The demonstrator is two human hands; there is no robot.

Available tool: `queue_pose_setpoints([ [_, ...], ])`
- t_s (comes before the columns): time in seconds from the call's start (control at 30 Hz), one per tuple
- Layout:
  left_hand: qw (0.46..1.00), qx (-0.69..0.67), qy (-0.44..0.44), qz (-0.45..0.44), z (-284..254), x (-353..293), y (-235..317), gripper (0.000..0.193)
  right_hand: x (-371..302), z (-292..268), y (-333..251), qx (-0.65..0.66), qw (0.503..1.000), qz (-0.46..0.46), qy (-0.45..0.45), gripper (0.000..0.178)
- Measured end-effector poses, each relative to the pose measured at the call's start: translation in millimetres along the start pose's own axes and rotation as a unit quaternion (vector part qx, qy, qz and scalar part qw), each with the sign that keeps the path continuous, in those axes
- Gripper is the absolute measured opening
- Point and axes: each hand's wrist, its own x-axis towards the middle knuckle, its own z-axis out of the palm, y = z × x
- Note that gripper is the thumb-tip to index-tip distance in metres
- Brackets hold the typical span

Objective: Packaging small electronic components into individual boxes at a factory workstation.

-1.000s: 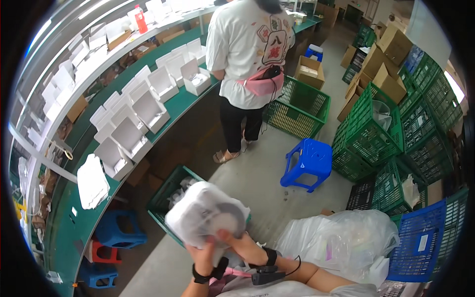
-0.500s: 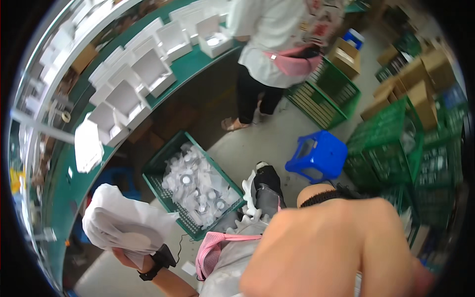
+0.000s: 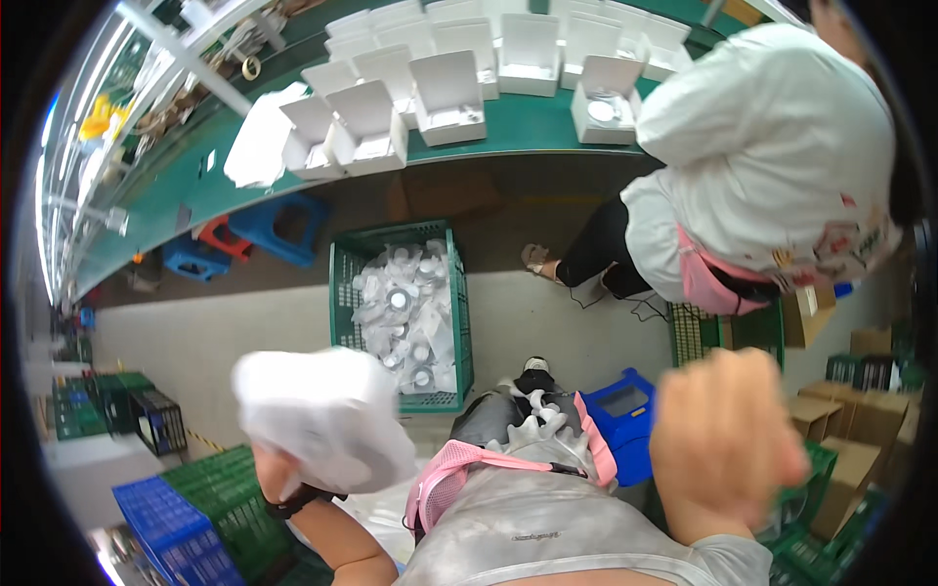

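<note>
A white translucent plastic bag (image 3: pixel 327 415) with a bulky, rounded thing inside is gripped from below by my left hand (image 3: pixel 277 471). The shape inside is too blurred to name. Off to the right, my right hand (image 3: pixel 721 439) is raised with its fingers curled in, smeared by motion; its palm is hidden. Beyond my hands a green crate (image 3: pixel 463 342) stands on the floor, full of bagged parts (image 3: pixel 401 313) with round white pieces.
Several open white boxes (image 3: pixel 449 107) line the green workbench (image 3: pixel 195 200) ahead, with a white stack of sheets (image 3: pixel 262 137) at their left. A co-worker (image 3: pixel 762 166) stands at the right. A blue stool (image 3: pixel 620 425), cartons (image 3: pixel 850 420) and crates (image 3: pixel 210 518) stand around me.
The view has swung, so the bench now lies straight ahead. My right hand has moved away from close before the camera. The bag stays in my left hand.
</note>
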Motion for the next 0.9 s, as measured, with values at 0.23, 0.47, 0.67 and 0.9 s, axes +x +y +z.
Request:
queue_pose_setpoints([
  [0.23,0.902,0.342,-0.229,-0.129,99.8,39.1,8.8,0.107,32.5,-94.2,111.5,-0.42,0.831,0.29,-0.221,0.088],
  [0.47,0.923,0.302,-0.207,-0.119,108.0,111.1,-18.5,0.109,70.5,-157.4,145.3,-0.333,0.765,0.516,-0.193,0.069],
  [0.67,0.969,0.171,-0.164,-0.076,114.8,208.5,-32.5,0.097,144.6,-225.0,139.5,-0.422,0.745,0.495,-0.149,0.06],
  [0.9,0.973,0.179,-0.137,-0.044,141.4,300.3,-28.8,0.06,193.8,-279.1,113.3,-0.404,0.752,0.52,0.03,0.061],
])
